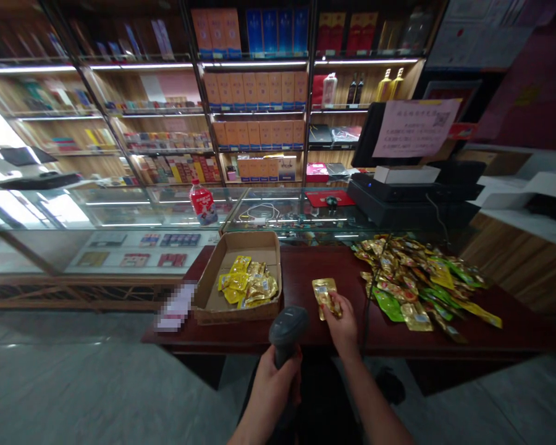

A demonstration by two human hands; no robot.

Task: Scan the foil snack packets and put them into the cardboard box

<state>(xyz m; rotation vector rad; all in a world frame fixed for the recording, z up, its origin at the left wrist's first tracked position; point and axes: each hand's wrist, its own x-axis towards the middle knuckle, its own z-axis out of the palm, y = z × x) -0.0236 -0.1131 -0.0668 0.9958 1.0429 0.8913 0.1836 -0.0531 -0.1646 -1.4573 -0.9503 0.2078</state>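
Observation:
My left hand (pixel 278 380) is wrapped round the handle of a dark barcode scanner (pixel 288 326), whose head points away from me over the table's front edge. Between the fingers of my right hand (pixel 343 324) is a gold snack packet (pixel 324 293), its pale label facing up, just above the dark red table (pixel 301 266). To the left, a shallow cardboard box (pixel 204 316) holds several yellow and gold packets (pixel 248 284). A large heap of gold, green and yellow packets (pixel 412 278) lies on the right of the table.
Behind the table runs a glass display counter (pixel 176 210) with a red-labelled bottle (pixel 202 203) on it. A monitor with a paper notice (pixel 412 130) and a black till (pixel 412 198) stand at the back right. White paper (pixel 176 309) lies left of the box.

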